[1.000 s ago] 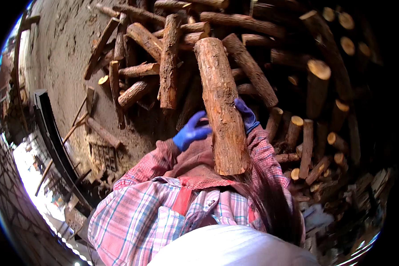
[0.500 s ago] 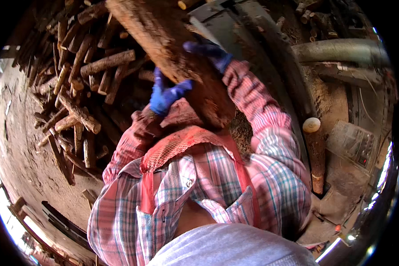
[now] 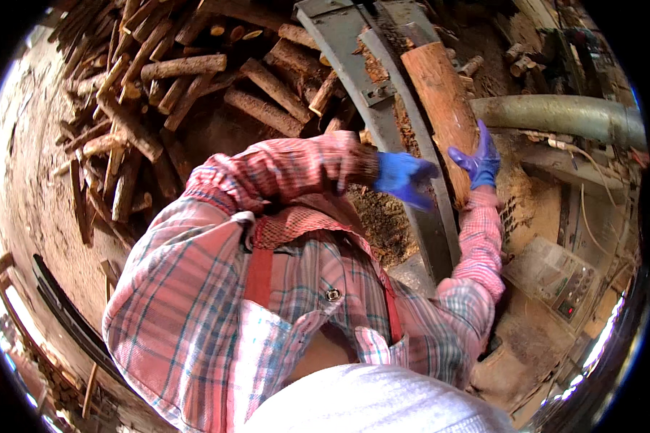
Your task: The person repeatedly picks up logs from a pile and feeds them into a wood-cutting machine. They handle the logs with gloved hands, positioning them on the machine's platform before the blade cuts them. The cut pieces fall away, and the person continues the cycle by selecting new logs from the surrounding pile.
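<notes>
Log (image 3: 440,108): you are steadying it on the metal rail (image 3: 382,123), right hand (image 3: 476,160) flat against it; left hand (image 3: 404,179) released, blurred nearby.

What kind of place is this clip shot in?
Most likely a small sawmill or log-processing yard: a pile of logs on dirt ground, a log lying on a metal machine bed, sawdust beside it, and a control panel.

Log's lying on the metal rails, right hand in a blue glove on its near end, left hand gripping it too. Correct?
Not quite. In the head view the left hand is off the log, open in the air beside it. The rest holds: the log lies on the metal rails, and the right hand, blue-gloved, rests on its near end.
</notes>
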